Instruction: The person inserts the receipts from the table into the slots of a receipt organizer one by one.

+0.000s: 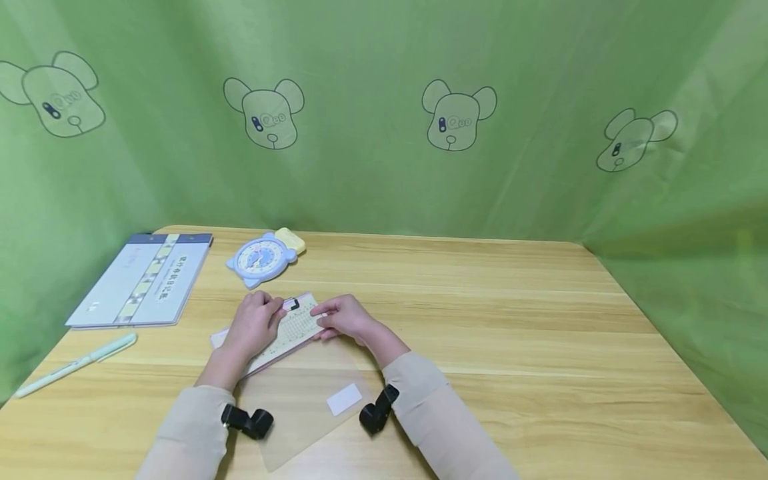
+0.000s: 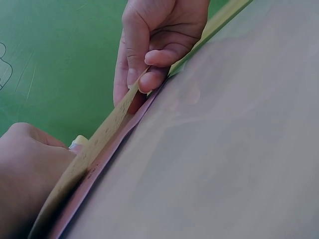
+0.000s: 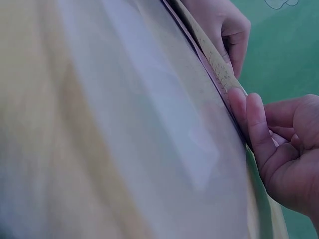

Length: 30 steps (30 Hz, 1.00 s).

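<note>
Both hands are at a narrow booklet (image 1: pixel 293 333) with a cream printed page and a pink layer under it. Its far edge is pinched by my left hand (image 1: pixel 252 325), beside a small pink-and-white patch with a black border (image 1: pixel 291 305). At the right end my right hand (image 1: pixel 347 317) pinches it between thumb and fingers. In the left wrist view the cream page (image 2: pixel 107 130) stands slightly apart from the pink layer (image 2: pixel 107 157), with right fingertips at the gap. A translucent plastic sheet (image 1: pixel 300 407) bearing a white label (image 1: pixel 345 399) extends toward the body.
At the back left lies a blue clock-shaped toy (image 1: pixel 261 259) with a pale yellow piece (image 1: pixel 291 241) behind it. A large white-and-blue notebook (image 1: pixel 141 283) and a mint pen (image 1: pixel 78 365) lie on the left. A green curtain (image 1: pixel 372 180) borders the wooden table (image 1: pixel 510 333).
</note>
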{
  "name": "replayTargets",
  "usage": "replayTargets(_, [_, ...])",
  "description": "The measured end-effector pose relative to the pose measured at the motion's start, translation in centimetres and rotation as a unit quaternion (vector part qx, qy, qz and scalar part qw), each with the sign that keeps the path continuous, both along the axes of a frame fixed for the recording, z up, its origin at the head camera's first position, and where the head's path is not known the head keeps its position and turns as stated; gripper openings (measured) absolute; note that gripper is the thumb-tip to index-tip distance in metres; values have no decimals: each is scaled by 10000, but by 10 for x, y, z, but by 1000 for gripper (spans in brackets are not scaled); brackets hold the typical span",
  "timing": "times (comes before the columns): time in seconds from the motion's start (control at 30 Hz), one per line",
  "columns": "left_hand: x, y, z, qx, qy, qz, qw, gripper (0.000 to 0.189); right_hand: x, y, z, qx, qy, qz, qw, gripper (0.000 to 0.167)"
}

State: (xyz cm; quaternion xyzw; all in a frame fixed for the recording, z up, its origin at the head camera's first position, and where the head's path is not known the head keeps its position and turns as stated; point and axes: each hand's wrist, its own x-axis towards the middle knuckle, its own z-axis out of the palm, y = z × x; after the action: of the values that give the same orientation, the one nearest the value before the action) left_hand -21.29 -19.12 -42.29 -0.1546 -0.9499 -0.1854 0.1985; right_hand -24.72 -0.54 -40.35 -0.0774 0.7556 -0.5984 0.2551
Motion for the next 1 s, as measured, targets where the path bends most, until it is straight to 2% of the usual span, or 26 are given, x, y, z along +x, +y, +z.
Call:
replayTargets(0.17, [0, 0, 1, -4, -46, 11, 10000, 25, 0, 0, 0, 0, 67, 2, 10000, 23])
replayTargets(0.4, [2, 0, 0, 362, -317, 147, 9987, 28, 4, 3, -1, -131, -47, -49, 9999, 23])
replayTargets(0.53, [2, -1, 0, 583, -378, 206, 9974, 30, 8, 8, 1, -237, -13, 81, 9997, 22])
replayTargets(0.77, [2, -2, 1, 787, -502, 268, 9953, 32, 13, 16, 4, 35, 233, 322, 9992, 19])
replayTargets(0.9, [2, -4, 2, 1096, -661, 234, 9915, 35, 13, 18, 3, 53, 286, 424, 9987, 19])
replayTargets(1.0, [2, -7, 4, 1505, -789, 144, 9854, 36, 12, 19, 3, 34, 247, 440, 9987, 19])
